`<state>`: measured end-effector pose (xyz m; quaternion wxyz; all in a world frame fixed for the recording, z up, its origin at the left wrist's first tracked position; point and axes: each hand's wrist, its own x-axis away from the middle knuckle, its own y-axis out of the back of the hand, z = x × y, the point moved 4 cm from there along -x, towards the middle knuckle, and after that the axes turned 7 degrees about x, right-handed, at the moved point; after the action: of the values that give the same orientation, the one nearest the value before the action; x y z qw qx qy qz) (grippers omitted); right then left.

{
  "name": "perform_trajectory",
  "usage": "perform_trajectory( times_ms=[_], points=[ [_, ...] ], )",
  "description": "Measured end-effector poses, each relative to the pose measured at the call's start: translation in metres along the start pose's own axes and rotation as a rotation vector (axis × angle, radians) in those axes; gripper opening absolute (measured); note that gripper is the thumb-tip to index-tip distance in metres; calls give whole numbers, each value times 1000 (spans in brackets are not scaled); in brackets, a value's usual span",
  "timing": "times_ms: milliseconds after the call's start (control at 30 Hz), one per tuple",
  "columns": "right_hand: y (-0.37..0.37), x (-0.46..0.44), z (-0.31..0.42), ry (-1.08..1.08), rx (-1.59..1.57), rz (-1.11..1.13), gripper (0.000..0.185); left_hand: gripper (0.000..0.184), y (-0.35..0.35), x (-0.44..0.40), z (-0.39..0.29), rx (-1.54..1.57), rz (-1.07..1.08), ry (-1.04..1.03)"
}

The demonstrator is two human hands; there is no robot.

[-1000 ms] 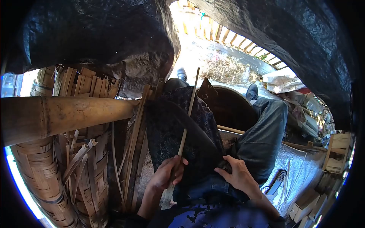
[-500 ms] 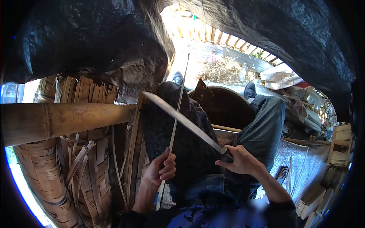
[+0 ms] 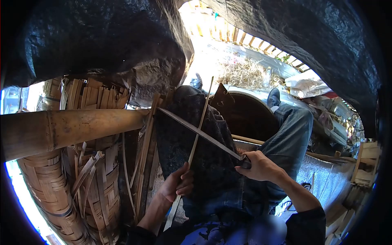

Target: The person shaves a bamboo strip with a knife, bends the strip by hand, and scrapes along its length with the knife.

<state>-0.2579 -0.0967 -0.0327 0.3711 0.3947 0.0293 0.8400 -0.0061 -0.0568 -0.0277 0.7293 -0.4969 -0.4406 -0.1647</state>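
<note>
My left hand [image 3: 178, 183] is closed around a long, thin bamboo strip [image 3: 203, 116], which slants up and away over my lap. In my right hand [image 3: 262, 166] is the handle of a long knife [image 3: 185, 122]. Its narrow blade points to the upper left and crosses the strip above my left hand. Blade and strip appear to touch there. Most of the handle is hidden by my fingers.
A thick bamboo pole [image 3: 81, 128] juts in from the left, above a tall woven bamboo basket [image 3: 49, 179] holding split pieces. Dark sheeting [image 3: 102, 41] hangs overhead. A round dark container [image 3: 249, 116] stands between my legs, and shavings [image 3: 243, 73] lie beyond it.
The strip's far tip now sits lower and nearer to me. The knife blade has turned so that it looks thinner and straighter. Both hands keep their hold, and the view has shifted slightly.
</note>
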Motion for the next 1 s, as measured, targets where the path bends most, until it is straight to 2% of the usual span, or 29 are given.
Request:
perform_trajectory(
  times_ms=[100,167,300,367,433,533,567,633,667,800,867,900,967,1000],
  points=[
    [4,3,1,3,-12,-6,28,49,-6,-5,-1,178,61,19],
    [12,6,6,-11,-8,-74,33,48,-15,-6,-8,-108,-13,-36],
    [9,1,3,39,-62,-156,32,48,-32,-11,-23,-269,-52,-7],
    [13,-12,9,163,-135,-335,38,49,-35,-16,-31,-436,-60,-9],
    [29,-23,30,157,-261,-358,38,49,-33,-22,-37,-477,-79,19],
    [30,-49,29,46,-487,-269,39,49,-35,-30,-42,-522,-115,78],
    [26,-57,27,54,-494,-274,39,49,-37,-31,-41,-519,-131,114],
    [11,-72,22,88,-729,-187,40,49,-46,-29,-40,-552,-119,127],
    [8,-74,23,94,-753,-211,31,49,-51,-29,-39,-575,-100,142],
    [0,-80,19,147,-935,-151,32,49,-56,-24,-40,-534,-79,248],
    [-2,-84,16,111,-1018,-60,30,55,-56,-19,-34,-692,-167,391],
    [-4,-89,14,120,-1018,-55,30,55,-62,-19,-33,-693,-173,383],
    [-17,-102,7,-24,-1094,-51,25,55,-75,-11,-39,-1264,-474,366],
    [-21,-105,8,-24,-1093,-43,25,55,-81,-2,-29,-1257,-478,365]
  ],
)
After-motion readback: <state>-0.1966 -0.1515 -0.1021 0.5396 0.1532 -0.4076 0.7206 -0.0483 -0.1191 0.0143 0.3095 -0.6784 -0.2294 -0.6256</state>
